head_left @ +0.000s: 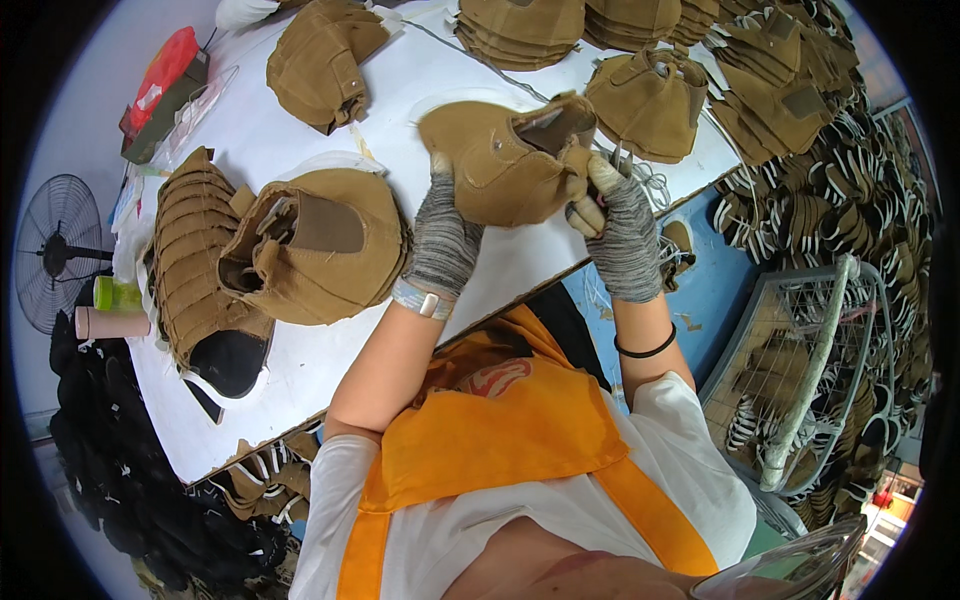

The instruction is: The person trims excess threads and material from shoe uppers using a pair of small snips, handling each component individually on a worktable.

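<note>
A brown fabric shoe upper (490, 185) is held up above the white table, its opening toward the right. My left hand (445, 230), in a grey striped glove with bare fingertips, grips the left side from beneath, most of its fingers hidden behind the fabric. My right hand (622, 225), gloved alike, is closed at the right edge, fingers curled against the upper. Small pointed metal tips, like thread snips (622, 160), stick up from the right hand; the rest of that tool is hidden. Left of my left hand, a stack of matching uppers (340, 260) lies on the table.
A long row of nested uppers (200, 260) lies at the table's left; more stacks (520, 30) line its far side. A wire-mesh cart (800, 370) with uppers stands at right beside large heaps (830, 200). A fan (62, 250) and cups (118, 295) are far left. A cord (470, 60) crosses the table.
</note>
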Motion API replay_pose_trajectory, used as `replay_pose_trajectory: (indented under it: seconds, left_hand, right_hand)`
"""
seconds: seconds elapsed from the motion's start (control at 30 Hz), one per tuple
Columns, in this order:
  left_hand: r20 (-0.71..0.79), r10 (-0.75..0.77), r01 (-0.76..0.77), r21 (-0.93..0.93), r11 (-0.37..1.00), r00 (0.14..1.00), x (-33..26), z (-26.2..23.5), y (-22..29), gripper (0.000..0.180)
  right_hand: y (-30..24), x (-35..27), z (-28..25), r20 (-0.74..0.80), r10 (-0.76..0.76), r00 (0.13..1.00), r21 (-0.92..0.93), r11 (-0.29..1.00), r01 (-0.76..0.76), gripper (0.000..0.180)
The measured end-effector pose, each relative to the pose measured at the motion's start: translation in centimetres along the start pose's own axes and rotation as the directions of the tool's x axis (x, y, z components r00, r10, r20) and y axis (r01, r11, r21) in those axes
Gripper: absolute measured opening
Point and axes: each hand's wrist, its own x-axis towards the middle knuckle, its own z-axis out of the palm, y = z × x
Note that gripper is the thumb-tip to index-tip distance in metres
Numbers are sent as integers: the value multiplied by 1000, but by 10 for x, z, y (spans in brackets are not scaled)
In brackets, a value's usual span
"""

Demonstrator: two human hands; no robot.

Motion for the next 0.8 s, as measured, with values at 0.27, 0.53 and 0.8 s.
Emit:
replay_pose_trajectory:
  seconds: [0.27, 0.53, 0.8]
  left_hand:
    - [-192, -255, 267, 42, 963, 948, -76, 6, -8, 45]
    - [-5, -126, 115, 438, 892, 992, -86, 18, 6, 46]
    - [192, 151, -244, 774, 584, 970, -75, 3, -8, 24]
  right_hand:
    - [8, -3, 12, -29, 28, 999, -13, 1000, -28, 21]
    - [42, -36, 29, 43, -183, 982, -520, 836, 179, 25]
    - [33, -39, 15, 360, -310, 880, -784, 410, 465, 22]
